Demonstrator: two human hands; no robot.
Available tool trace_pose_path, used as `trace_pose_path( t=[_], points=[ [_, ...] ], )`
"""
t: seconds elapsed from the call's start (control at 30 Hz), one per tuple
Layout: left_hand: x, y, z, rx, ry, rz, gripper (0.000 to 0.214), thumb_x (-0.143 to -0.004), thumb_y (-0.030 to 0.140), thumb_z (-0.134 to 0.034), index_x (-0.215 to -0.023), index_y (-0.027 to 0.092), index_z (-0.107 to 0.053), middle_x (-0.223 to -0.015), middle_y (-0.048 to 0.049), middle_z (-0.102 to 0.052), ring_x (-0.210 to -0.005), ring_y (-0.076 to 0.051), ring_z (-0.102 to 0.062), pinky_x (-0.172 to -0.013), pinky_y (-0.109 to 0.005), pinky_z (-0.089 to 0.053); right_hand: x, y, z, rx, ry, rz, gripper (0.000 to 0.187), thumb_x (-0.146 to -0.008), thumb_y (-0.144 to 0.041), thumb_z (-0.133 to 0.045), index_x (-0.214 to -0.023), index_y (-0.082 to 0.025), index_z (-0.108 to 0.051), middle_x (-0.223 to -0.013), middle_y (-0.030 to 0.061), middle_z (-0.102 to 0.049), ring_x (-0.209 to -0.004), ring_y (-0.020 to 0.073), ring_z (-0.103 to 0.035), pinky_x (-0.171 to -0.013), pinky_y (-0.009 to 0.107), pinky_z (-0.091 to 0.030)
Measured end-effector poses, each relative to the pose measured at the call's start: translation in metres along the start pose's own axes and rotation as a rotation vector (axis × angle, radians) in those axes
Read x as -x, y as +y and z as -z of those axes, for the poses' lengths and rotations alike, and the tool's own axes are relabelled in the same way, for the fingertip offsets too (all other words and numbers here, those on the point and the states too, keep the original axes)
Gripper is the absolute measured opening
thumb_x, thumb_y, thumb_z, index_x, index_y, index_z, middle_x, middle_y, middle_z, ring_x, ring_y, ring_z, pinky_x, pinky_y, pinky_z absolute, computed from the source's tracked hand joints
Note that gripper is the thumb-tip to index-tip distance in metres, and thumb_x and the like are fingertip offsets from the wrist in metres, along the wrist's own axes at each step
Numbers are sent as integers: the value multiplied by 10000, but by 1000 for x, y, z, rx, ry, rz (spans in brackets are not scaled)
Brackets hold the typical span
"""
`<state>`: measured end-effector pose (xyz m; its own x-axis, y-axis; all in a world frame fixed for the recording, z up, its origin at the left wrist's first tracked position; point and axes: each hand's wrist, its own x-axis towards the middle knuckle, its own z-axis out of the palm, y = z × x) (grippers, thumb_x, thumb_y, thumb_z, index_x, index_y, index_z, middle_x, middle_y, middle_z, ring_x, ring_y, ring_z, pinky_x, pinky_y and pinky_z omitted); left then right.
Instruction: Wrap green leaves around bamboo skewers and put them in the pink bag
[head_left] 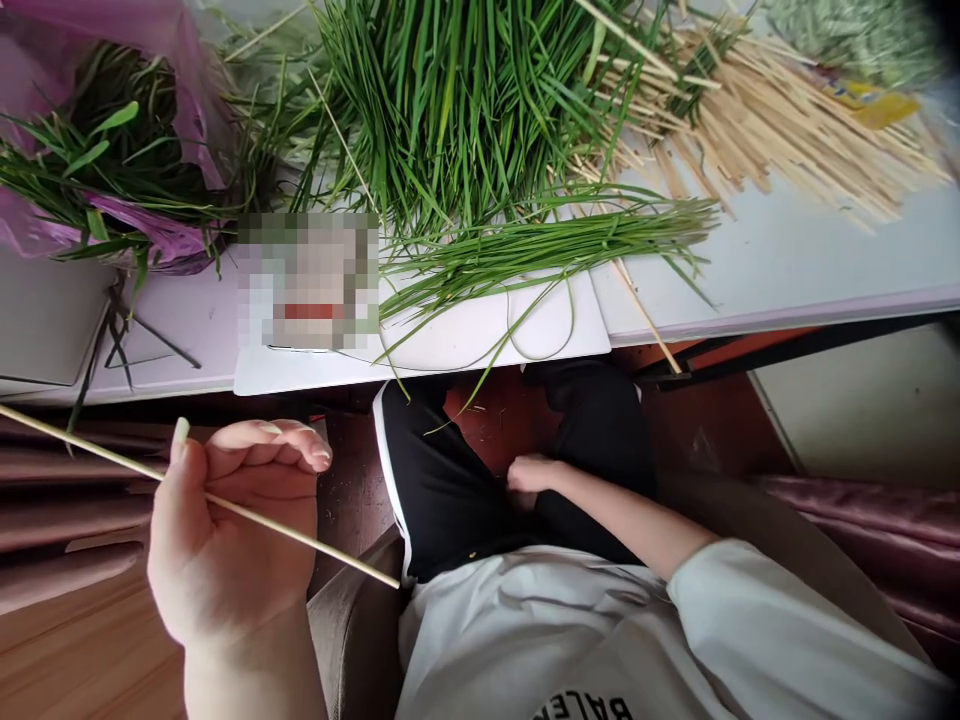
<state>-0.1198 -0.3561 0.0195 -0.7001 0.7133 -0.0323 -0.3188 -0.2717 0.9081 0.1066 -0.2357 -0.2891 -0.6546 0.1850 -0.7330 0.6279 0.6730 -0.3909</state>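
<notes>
Holding a thin stick (300,539) in the left hand (240,530), palm up, near the edge of the table (772,270). Pinning it under the thumb and slanting it across the palm, pointing one end out to the left, dropping the other toward the white shirt (540,610). Curling the fingertips loosely, apart from the stick.

Resting the right hand (534,474) well apart from the left, low against the black trousers (457,490); folding its fingers partly out of sight, so leaving unclear whether anything is in that grip.

Noting on the table: large heap of green blades (457,110); smaller bundle (555,240) lying crosswise over a white sheet (450,340); pixelated object (307,270), unidentifiable; pale sticks (795,130) fanning out at right; purple bag (154,30) of greenery at left.
</notes>
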Motion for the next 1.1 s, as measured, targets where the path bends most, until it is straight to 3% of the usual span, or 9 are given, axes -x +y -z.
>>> trace_pose_path(
  t=[0.17, 0.23, 0.3, 0.37, 0.43, 0.53, 0.73, 0.9, 1.1],
  points=[
    [3, 2, -4, -11, 16, 24, 640, -1053, 261, -230, -755, 137, -782, -718, -45, -730, -670, -157, -628, -720, -299, -496, 6, 26, 37, -209, 301, -185, 298, -1061, -308, -616, -1304, -137, -594, -1269, 139, -632, -1028, 271, -679, -876, 433, -583],
    [3, -1, -3, -7, 16, 42, 613, -1050, 264, -254, -769, 138, -784, -740, -48, -736, -679, -155, -634, -722, -296, -498, 17, 23, 46, -266, 392, -221, 466, -1033, -305, -634, -1427, -100, -495, -1361, 224, -565, -1116, 320, -647, -942, 466, -541],
    [2, -6, 0, -9, 4, 20, 539, -1024, 300, -340, -774, 135, -787, -742, -62, -740, -673, -161, -636, -701, -295, -508, 34, 7, 47, -313, 447, -196, 508, -1001, -247, -660, -1453, -93, -484, -1377, 243, -550, -1149, 337, -634, -991, 472, -497],
    [1, -10, 4, -14, -15, -19, 482, -988, 344, -415, -771, 134, -790, -721, -71, -736, -658, -166, -631, -672, -290, -517, 55, -19, 41, -360, 443, -70, 319, -1002, -213, -655, -1316, -161, -635, -1260, 147, -657, -1083, 279, -674, -940, 368, -516],
    [0, -13, 6, -15, -33, -36, 460, -970, 365, -446, -771, 137, -792, -709, -69, -730, -648, -165, -626, -662, -284, -522, 76, -50, 30, -402, 362, 124, 62, -969, -247, -730, -1012, -231, -771, -992, 13, -756, -894, 193, -722, -788, 229, -529],
    [-1, -14, 7, -11, -50, -30, 427, -953, 369, -484, -771, 134, -791, -716, -61, -727, -640, -160, -620, -660, -280, -526, 97, -89, 6, -409, 251, 301, 120, -819, -195, -884, -767, -251, -792, -791, -56, -763, -755, 164, -722, -669, 188, -491],
    [0, -12, 4, 2, -75, -18, 405, -944, 377, -515, -771, 129, -786, -698, -56, -711, -644, -158, -611, -650, -275, -527, 98, -120, -27, -363, 317, 159, 59, -946, -232, -791, -891, -211, -788, -925, 14, -782, -844, 212, -727, -719, 248, -486],
    [0, -13, 1, 33, -109, -11, 399, -950, 362, -522, -757, 121, -775, -678, -53, -692, -639, -154, -603, -629, -267, -522, 93, -138, -35, -315, 353, -4, 239, -837, -305, -900, -922, -145, -744, -880, 97, -767, -809, 306, -725, -660, 310, -494],
    [1, -12, 0, 39, -129, -16, 430, -978, 341, -471, -764, 121, -772, -658, -60, -685, -645, -158, -608, -641, -267, -527, 90, -138, -39, -354, 411, 26, 145, -899, -177, -835, -839, -195, -704, -836, 16, -758, -790, 236, -723, -671, 266, -478]
  ],
)
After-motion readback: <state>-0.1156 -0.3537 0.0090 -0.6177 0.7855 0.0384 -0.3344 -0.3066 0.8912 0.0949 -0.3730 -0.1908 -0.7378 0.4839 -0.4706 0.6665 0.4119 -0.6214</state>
